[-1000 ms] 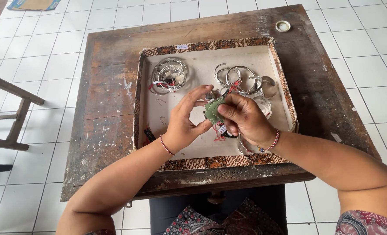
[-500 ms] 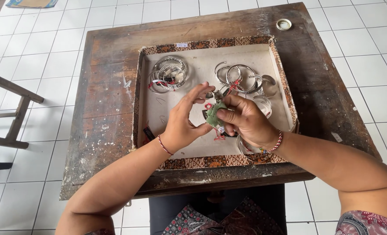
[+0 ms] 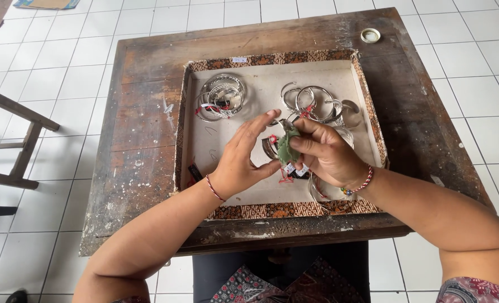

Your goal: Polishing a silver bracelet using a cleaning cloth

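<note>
Over the tray on the worn surface, the left hand steadies a silver bangle while the right hand pinches a green pad against it. Rubbing well likely calls for short, firm strokes with the bangle braced, keeping clear of its red tag.

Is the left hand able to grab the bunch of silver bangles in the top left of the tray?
Probably yes. The left hand is just below the bunch of silver bangles, with only bare tray floor between them, though it is now steadying a bangle.
</note>
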